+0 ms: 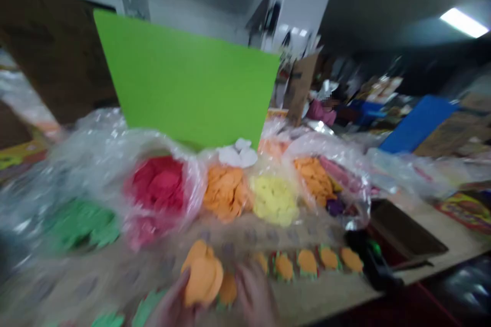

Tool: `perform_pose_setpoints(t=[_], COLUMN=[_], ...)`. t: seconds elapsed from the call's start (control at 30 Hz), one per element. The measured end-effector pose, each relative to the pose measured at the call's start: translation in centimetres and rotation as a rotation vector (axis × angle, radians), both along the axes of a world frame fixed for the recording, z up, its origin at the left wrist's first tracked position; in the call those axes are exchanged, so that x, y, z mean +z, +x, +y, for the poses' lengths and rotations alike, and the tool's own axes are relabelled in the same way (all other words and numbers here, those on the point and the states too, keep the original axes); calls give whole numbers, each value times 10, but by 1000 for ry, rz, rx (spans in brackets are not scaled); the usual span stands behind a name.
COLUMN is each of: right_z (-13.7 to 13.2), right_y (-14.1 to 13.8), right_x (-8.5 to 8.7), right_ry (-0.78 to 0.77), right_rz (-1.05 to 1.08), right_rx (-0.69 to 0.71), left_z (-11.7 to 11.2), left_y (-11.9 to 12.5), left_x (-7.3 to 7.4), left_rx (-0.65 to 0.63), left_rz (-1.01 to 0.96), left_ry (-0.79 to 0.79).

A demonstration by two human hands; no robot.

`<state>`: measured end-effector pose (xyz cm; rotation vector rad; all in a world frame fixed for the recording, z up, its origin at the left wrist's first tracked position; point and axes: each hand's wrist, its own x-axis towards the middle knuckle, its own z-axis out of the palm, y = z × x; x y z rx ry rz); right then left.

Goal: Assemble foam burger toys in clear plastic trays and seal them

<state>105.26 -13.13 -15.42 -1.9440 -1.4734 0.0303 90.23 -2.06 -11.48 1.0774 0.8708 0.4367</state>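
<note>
The picture is smeared by motion. At the bottom edge my left hand [171, 306] grips a small stack of orange cutouts [202, 275] from below. My right hand [256, 296] is just to the right of the stack and very blurred, so its fingers cannot be read. Beyond the hands a row of orange shapes with green bases [307, 261] lies on a pale strip. Green cutouts [148, 309] lie by my left hand.
Clear plastic bags hold red [159, 184], orange [226, 191], yellow [274, 199] and green [82, 222] cutouts. A bright green sheet [184, 87] stands upright behind them. A dark tray [402, 232] and a black tool [374, 260] lie right. A person [320, 111] sits far back.
</note>
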Motion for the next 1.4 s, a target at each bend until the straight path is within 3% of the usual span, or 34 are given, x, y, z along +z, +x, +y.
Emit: perform_pose_setpoints(t=[0.07, 0.17, 0.37, 0.5, 0.6, 0.73, 0.87, 0.97, 1.07, 1.13, 1.23, 1.33, 1.4], right_z=[4, 17, 30, 31, 30, 22, 13, 9, 16, 28, 53, 75, 83], right_y=[-14, -23, -37, -39, -36, -43, -57, -52, -29, -15, -9, -15, -18], right_x=[12, 25, 26, 18, 12, 10, 7, 5, 5, 3, -5, -16, -21], right_ry=[3, -37, -69, -91, -129, -197, -187, -172, -155, -160, -288, -384, -386], right_rz=[453, 706, 465, 338, 298, 164, 211, 350, 596, 676, 666, 479, 289], right_rx=[-34, 37, 133, 202, 162, 212, 157, 112, -56, -125, 29, 187, 214], left_z=[-5, -8, -12, -11, -10, -16, -21, -16, -6, -1, -1, -8, -12], left_y=[-3, -8, -23, -30, -34, -33, -27, -33, -54, -72, -92, -95, -88], left_x=[-3, -11, -16, -18, -23, -30, -34, -35, -34, -35, -38, -42, -43], left_rx=[39, 108, 214, 121, 112, 192, 357, 416, 453, 425, 259, 129, 64], left_rz=[-226, -465, -493, -638, -660, -657, -609, -585, -526, -390, -177, -76, -46], left_ry=[-410, -673, -649, -727, -776, -756, -721, -727, -620, -481, -372, -330, -247])
